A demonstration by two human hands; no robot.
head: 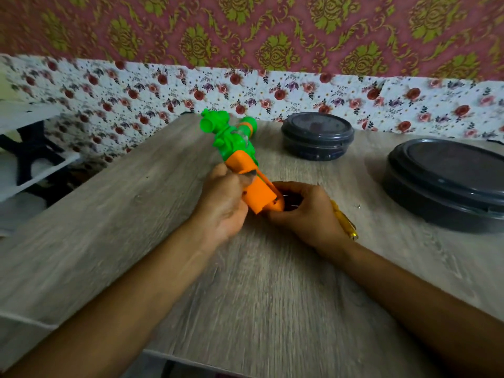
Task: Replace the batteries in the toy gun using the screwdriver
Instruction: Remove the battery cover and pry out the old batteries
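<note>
Forearms reach in over the wood-grain table [114, 214]; left hand [226, 197] clamps its fingers round the orange grip of the toy gun [245, 165], held over the table centre, green muzzle pointing away; right hand [305, 211] curls thumb and fingers onto the grip's butt. Hollow plastic, judged light, stiff and slick; hold at the grip, not the green fittings. Yellow screwdriver [345, 222] protrudes beneath the right hand; whether it is gripped cannot be told. Small lidded container [317, 136] and large lidded container [447, 181] stand to the right, clear of the work.

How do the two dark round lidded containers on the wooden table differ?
The small dark round container looks narrower than the large dark round container. The small one stands farther back; the large one sits nearer and is cut off by the picture's right edge. Both are lidded and closed.
</note>
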